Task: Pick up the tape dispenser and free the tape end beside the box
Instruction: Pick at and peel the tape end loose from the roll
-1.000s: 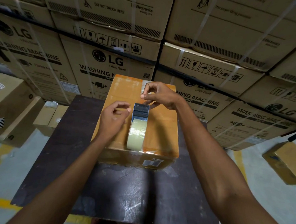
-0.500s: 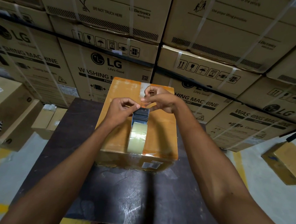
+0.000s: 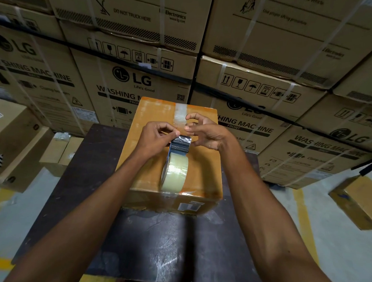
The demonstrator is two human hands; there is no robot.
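Note:
A tape dispenser (image 3: 176, 162) with a dark metal head and a roll of clear tape stands on top of a tape-covered cardboard box (image 3: 203, 163). The box sits on a dark table (image 3: 152, 247). My left hand (image 3: 157, 138) pinches the left side of the dispenser's head with thumb and fingers. My right hand (image 3: 205, 133) is at the right side of the head, its fingertips curled together at the tape end just above it. I cannot tell whether the tape end is lifted.
Stacked washing machine cartons (image 3: 140, 83) form a wall right behind the table. Smaller cartons (image 3: 10, 143) stand on the floor at the left, and a carton (image 3: 360, 199) lies at the right. Yellow lines (image 3: 302, 213) mark the grey floor.
My left hand has moved up onto the dispenser's head and closed on it. My right hand has come in closer to the head. The dispenser stays on the box.

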